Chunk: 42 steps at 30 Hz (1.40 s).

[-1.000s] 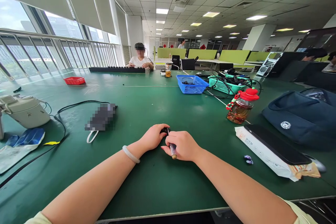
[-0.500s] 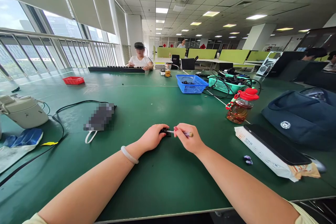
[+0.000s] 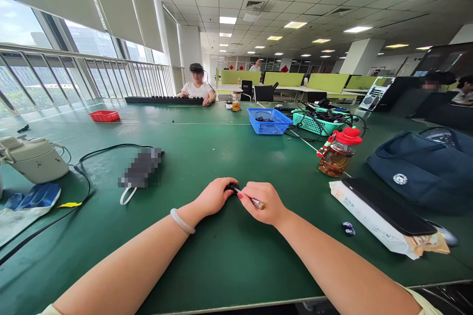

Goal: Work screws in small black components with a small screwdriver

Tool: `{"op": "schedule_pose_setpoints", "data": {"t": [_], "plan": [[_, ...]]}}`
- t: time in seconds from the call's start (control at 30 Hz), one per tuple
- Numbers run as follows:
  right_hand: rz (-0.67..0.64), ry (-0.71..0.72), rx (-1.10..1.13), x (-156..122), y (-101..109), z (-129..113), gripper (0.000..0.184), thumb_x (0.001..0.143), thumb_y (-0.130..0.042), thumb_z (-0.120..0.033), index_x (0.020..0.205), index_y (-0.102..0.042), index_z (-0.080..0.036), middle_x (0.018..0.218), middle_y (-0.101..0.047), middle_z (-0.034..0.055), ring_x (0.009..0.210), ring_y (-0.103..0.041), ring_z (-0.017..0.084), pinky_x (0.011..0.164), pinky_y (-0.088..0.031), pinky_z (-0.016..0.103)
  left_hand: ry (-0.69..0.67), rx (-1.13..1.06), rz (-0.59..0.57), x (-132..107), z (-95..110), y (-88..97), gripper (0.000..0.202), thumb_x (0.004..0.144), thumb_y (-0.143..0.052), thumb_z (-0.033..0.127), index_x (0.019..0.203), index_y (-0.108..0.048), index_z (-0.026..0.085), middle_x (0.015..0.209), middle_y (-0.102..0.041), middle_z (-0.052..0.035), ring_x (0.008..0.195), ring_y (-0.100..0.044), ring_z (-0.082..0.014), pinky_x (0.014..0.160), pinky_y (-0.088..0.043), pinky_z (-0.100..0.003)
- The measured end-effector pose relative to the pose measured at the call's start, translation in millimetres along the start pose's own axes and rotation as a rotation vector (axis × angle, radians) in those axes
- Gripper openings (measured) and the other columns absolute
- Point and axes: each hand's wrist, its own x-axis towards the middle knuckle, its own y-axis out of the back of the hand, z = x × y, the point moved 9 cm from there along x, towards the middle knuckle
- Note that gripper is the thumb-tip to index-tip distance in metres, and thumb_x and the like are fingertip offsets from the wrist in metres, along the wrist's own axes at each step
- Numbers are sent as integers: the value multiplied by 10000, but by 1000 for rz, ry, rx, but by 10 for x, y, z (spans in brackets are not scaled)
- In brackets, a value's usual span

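Note:
My left hand (image 3: 216, 195) rests on the green table (image 3: 207, 266), its fingers closed around a small black part (image 3: 232, 186). Much of that part is hidden by the fingers, so its kind is unclear. Between the thumb and fingers of my right hand (image 3: 264, 202) is a slim pen-like tool (image 3: 256, 203) with a thin shaft and a gold-brown end. The tool slants, its thin end at the black part and its gold-brown end towards me. Whether the tip touches the part or goes into it cannot be made out.
On the right stand a red-lidded bottle (image 3: 334, 155), a navy bag (image 3: 424, 167) and a white packet (image 3: 373, 221) under a black phone (image 3: 388, 205). Farther back are blue (image 3: 269, 125) and green baskets (image 3: 314, 124). A cable (image 3: 88, 177) runs along the left. A person (image 3: 197, 86) sits opposite.
The tool has tilted: its gold-brown end has swung down and towards me, and my right hand has turned and come closer to my left. My left hand keeps its hold.

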Motion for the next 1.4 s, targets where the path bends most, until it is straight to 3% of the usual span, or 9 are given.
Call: {"op": "schedule_pose_setpoints", "data": {"t": [0.6, 1.4], "plan": [[9, -35, -20, 18, 13, 12, 345, 922, -433, -218, 581, -473, -192, 542, -401, -32, 486, -328, 89, 494, -287, 231, 7, 1, 9, -1, 12, 37, 335, 855, -489, 143, 1149, -639, 202, 1189, -692, -66, 1113, -617, -224, 1023, -466, -364], [-14, 50, -101, 26, -4, -98, 323, 907, -435, -209, 587, -479, -191, 546, -411, -30, 488, -321, 92, 496, -278, 239, 5, -15, 4, 1, 23, 38, 337, 844, -488, 117, 1136, -639, 191, 1174, -693, -73, 1100, -617, -226, 1019, -462, -374]]}}
